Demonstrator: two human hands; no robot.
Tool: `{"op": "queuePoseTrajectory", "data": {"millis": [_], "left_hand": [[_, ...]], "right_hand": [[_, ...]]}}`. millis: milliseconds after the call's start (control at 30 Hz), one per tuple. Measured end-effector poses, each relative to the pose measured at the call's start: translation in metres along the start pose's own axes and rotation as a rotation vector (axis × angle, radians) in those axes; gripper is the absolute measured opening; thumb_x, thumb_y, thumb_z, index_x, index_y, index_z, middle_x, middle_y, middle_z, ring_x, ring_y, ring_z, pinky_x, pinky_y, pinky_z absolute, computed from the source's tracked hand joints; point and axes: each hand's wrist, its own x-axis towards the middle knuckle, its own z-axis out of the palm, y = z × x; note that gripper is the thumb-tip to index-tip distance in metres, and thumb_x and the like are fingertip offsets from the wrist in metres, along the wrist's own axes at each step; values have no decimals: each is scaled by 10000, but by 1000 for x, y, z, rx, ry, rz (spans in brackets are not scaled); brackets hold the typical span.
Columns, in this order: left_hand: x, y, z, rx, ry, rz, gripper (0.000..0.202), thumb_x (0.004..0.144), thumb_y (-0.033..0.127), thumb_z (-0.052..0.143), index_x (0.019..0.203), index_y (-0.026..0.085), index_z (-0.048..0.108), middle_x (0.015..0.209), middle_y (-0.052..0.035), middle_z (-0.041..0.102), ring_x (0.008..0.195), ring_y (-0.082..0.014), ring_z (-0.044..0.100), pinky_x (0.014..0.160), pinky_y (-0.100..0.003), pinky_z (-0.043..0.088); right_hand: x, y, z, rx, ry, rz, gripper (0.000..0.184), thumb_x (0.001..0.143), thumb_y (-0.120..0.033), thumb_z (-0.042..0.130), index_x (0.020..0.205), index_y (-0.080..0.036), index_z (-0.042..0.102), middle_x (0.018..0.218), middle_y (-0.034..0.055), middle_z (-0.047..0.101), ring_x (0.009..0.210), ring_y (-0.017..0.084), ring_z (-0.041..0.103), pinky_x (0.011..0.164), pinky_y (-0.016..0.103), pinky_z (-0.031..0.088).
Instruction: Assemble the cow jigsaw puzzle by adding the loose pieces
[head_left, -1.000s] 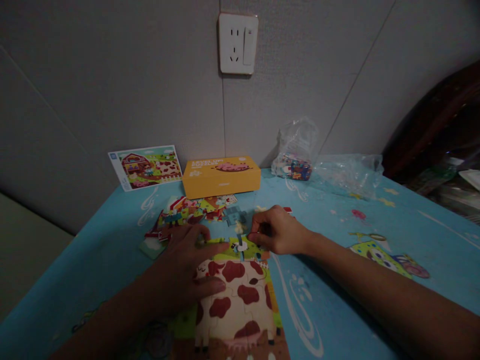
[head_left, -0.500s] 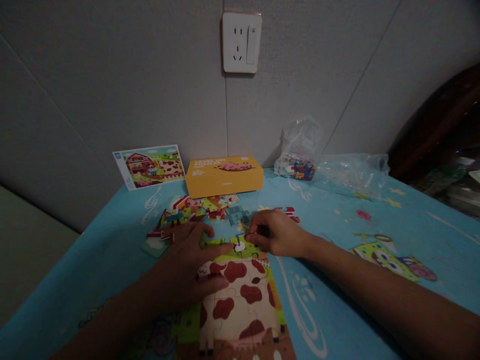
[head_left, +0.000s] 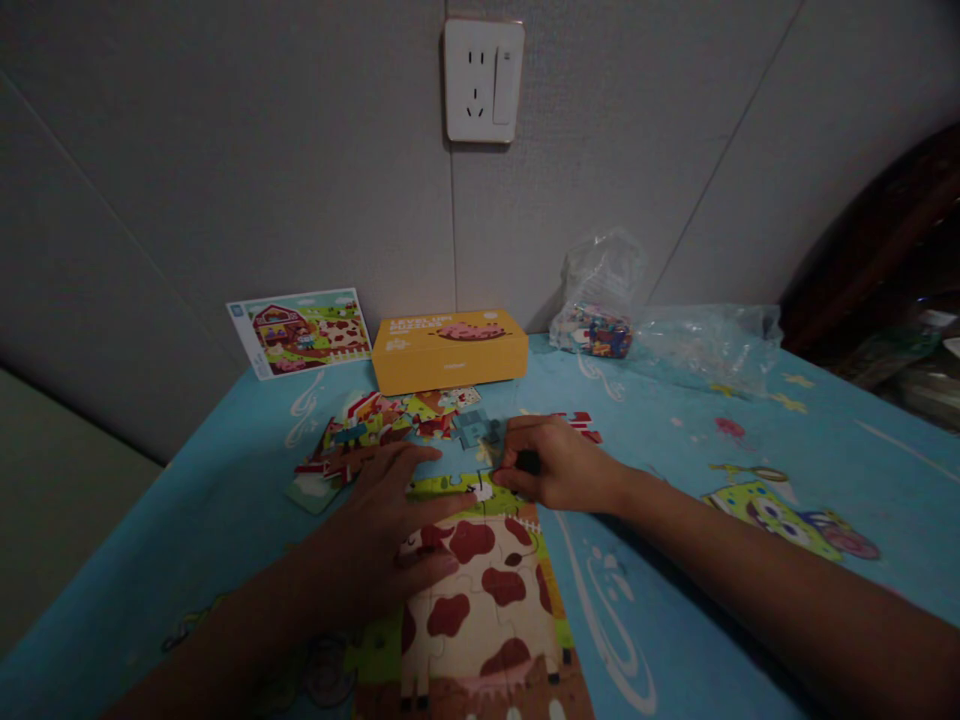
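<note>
My left hand (head_left: 382, 530) lies spread on a partly joined jigsaw puzzle (head_left: 480, 620) showing a brown-spotted cow, its fingers touching the puzzle's green upper part. My right hand (head_left: 559, 465) is curled at the puzzle's top edge, its fingertips on the pieces there. Whether it pinches a piece is hidden by the fingers. Just above it lies a grey-blue jigsaw piece (head_left: 474, 428). A heap of loose colourful pieces (head_left: 364, 440) lies to the left, beyond my left hand, and a small red-and-white piece (head_left: 581, 426) lies beyond my right hand.
A yellow puzzle box (head_left: 450, 352) and a farm picture card (head_left: 300, 333) stand against the wall. A clear plastic bag of pieces (head_left: 600, 300) and a crumpled bag (head_left: 705, 350) lie on the blue cartoon tablecloth (head_left: 675, 600). A wall socket (head_left: 484, 80) is above.
My right hand has shifted slightly up and right from the puzzle's top edge. The fingers of my left hand have stretched further right. The view has tilted slightly.
</note>
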Motion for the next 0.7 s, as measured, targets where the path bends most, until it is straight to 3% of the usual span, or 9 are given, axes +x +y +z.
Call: {"op": "queuePoseTrajectory", "data": {"millis": [700], "left_hand": [[1, 0, 0, -2, -6, -2, 542, 827, 297, 671, 1333, 444, 543, 1435, -68, 326, 1322, -377, 311, 1041, -636, 373]], "right_hand": [[-2, -2, -1, -41, -33, 33, 129, 774, -239, 726, 735, -156, 637, 738, 14, 612, 679, 141, 534, 655, 261, 371]]}}
